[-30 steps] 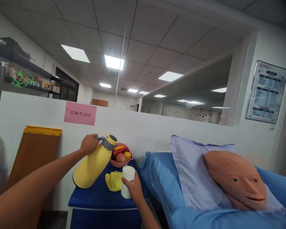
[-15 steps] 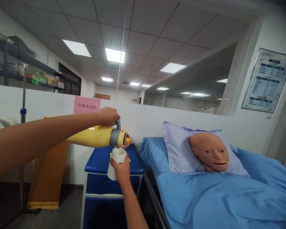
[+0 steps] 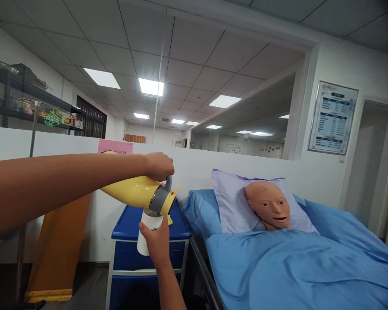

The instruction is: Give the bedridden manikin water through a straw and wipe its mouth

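Observation:
My left hand (image 3: 160, 165) is closed around the grey handle of a yellow thermos jug (image 3: 132, 190), its arm reaching in from the left edge. The jug is tipped with its spout end down to the right, over the mouth of a white cup (image 3: 142, 243). My right hand (image 3: 157, 241) grips this cup, thumb on its near left side. The cup leans slightly, and the jug's rim overlaps its opening. Whether liquid is flowing, I cannot make out. Both are held in front of a blue bedside cabinet (image 3: 121, 226). Part of the jug is hidden behind my left forearm.
To the right is a bed with a blue quilt (image 3: 294, 267), where a manikin head (image 3: 268, 204) rests on a pale purple pillow (image 3: 228, 202). A dark bed rail (image 3: 203, 271) runs beside the cabinet. At left stand an orange board (image 3: 56, 249) and a metal pole (image 3: 34, 129).
The jug has tipped further down, and its spout has come closer to the cup. In the picture, the cup has shifted left and down. The whole view has turned slightly right.

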### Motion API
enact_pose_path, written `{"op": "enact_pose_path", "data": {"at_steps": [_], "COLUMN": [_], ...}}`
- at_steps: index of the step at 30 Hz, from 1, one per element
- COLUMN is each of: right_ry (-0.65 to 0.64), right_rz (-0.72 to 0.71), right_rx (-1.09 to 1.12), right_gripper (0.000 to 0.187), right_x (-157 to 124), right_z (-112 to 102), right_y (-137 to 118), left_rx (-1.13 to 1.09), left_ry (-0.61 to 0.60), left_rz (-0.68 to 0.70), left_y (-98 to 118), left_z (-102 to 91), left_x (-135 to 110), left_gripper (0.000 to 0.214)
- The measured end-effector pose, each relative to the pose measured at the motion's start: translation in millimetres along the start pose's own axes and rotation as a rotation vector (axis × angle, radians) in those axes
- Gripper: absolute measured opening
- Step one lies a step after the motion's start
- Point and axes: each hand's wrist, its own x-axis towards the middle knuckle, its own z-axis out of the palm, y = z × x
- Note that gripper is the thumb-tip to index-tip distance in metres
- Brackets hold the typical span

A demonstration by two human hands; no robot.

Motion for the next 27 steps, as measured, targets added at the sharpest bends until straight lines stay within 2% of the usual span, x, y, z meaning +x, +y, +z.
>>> {"op": "enact_pose_path", "data": {"at_steps": [5,11,16,22,27], "right_ry": [0.047,0.083,0.069,0.110,0.125], "right_rz": [-0.016,0.002,0.025,0.003,0.006], "right_rx": [0.002,0.045,0.061,0.004,-0.023], "right_gripper": [0.058,0.058,0.057,0.054,0.045], "right_x": [-3.6,-9.7,-12.4,-13.8,-13.1], "right_z": [2.2,6.5,7.0,7.0,5.7], "right_y": [0.4,-7.2,-10.2,-7.4,-6.1], "left_rx": [0.071,0.315,0.347,0.402,0.357], "left_ry": [0.048,0.038,0.082,0.091,0.131], "left_rz": [0.108,0.259,0.273,0.303,0.292], "left_y": [0.1,3.8,4.7,6.3,5.7], "left_z": [-3.1,-7.0,-5.8,-3.2,-0.4], "left_x": [-0.3,-2.9,-4.9,-5.6,-0.8], "left_gripper": [0.011,0.023,0.027,0.020,0.021]}}
